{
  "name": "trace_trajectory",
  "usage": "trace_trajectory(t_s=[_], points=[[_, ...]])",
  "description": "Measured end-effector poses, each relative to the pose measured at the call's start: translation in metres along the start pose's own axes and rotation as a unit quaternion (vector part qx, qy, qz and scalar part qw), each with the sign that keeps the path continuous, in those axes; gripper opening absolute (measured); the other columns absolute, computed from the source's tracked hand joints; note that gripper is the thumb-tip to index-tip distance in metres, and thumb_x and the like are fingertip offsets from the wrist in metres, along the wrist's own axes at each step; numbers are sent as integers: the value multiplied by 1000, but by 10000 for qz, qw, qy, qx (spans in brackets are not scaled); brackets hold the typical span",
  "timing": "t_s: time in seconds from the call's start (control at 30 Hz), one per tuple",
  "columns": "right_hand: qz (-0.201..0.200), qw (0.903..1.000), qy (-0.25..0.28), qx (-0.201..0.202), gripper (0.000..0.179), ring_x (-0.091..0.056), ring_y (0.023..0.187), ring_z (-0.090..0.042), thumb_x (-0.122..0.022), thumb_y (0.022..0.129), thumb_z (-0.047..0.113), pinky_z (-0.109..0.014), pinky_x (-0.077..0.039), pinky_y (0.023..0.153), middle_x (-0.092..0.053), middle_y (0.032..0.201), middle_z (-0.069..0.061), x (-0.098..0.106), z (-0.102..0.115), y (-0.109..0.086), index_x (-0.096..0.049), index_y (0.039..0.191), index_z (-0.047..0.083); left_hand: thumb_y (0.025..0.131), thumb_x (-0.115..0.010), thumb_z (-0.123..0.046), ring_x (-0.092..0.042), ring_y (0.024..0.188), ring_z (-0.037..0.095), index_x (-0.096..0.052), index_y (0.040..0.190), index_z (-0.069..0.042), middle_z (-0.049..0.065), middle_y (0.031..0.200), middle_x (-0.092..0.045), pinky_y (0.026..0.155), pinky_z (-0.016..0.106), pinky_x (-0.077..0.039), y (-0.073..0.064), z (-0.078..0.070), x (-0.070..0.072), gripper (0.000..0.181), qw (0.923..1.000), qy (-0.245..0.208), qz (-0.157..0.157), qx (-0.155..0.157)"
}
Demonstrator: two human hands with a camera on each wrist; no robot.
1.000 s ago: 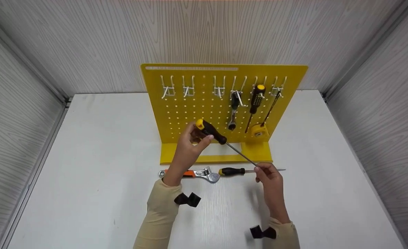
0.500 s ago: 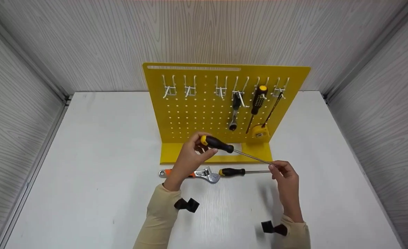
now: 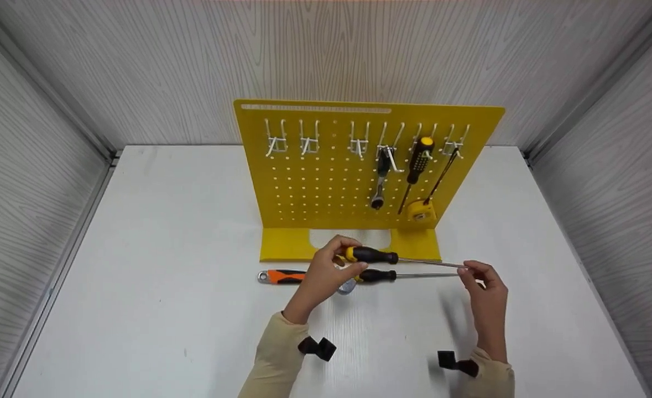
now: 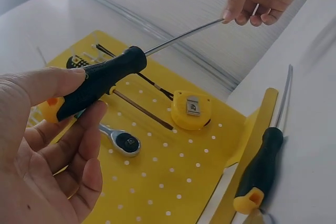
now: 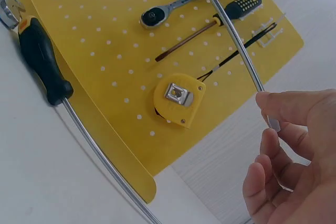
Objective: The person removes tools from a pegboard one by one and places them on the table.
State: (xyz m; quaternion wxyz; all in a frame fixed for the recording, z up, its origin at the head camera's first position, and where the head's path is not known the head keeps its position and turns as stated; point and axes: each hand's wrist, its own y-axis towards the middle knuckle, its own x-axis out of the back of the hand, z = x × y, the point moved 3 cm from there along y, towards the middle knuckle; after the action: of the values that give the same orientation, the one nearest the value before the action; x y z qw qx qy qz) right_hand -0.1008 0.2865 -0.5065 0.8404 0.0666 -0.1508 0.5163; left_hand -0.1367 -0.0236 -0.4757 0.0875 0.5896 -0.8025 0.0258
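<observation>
A long screwdriver (image 3: 377, 255) with a black and yellow handle is held nearly level between both hands. My left hand (image 3: 330, 271) pinches its handle between thumb and fingers. At the other end my right hand (image 3: 486, 284) pinches the steel shaft (image 5: 236, 38) close to its flat tip. A second, similar screwdriver (image 4: 262, 163) lies on the table just below, alongside the pegboard's base. Left of it lies an adjustable wrench (image 3: 284, 277) with an orange and black handle, its head partly hidden by my left hand.
The yellow pegboard (image 3: 326, 188) stands behind the hands, with white hooks along its upper part. From it hang a ratchet (image 3: 381, 177), a screwdriver with a dotted handle (image 3: 421, 160) and a yellow tape measure (image 5: 178, 100). Panel walls surround the white table (image 3: 182, 232).
Both hands have moved down and to the right with the screwdriver. It has turned from a steep slant to nearly level, just above the screwdriver on the table.
</observation>
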Motion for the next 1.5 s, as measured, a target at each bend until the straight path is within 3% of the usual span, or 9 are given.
trace_trajectory(t_s=[0.57, 0.87, 1.2, 1.5], points=[[332, 9926, -1165, -30, 28, -49, 92, -1, -68, 90, 22, -13, -40, 78, -55, 96, 20, 20, -19, 7, -66, 114, 6, 83, -76, -27, -51, 90, 20, -64, 111, -17, 0, 98, -60, 76, 25, -41, -19, 34, -28, 32, 9977, 229, 70, 638], [554, 9873, -1472, -203, 24, -49, 90, -3, -67, 91, 19, -15, -41, 77, -56, 100, 9, 23, -33, 8, -66, 113, 7, 80, -79, -18, -48, 94, 19, -66, 106, -17, 1, 104, -60, 87, 34, -45, -24, 51, -38, 29, 9954, 162, -12, 949], [723, 9810, -1772, -319, 28, -49, 93, -7, -64, 93, 21, -17, -41, 74, -57, 111, -6, 21, -47, 12, -63, 118, 6, 76, -81, -22, -54, 97, 16, -70, 102, -17, -3, 100, -64, 90, 36, -45, -26, 60, -45, 28, 9905, 1277, -222, 453], [952, 9754, -1934, -453, 30, -48, 100, -14, -60, 95, 19, -17, -40, 81, -57, 118, -12, 22, -57, 13, -61, 121, 4, 76, -80, -23, -54, 93, 14, -71, 101, -15, -3, 94, -65, 84, 31, -46, -27, 63, -52, 27, 9730, 2280, -321, 136]])
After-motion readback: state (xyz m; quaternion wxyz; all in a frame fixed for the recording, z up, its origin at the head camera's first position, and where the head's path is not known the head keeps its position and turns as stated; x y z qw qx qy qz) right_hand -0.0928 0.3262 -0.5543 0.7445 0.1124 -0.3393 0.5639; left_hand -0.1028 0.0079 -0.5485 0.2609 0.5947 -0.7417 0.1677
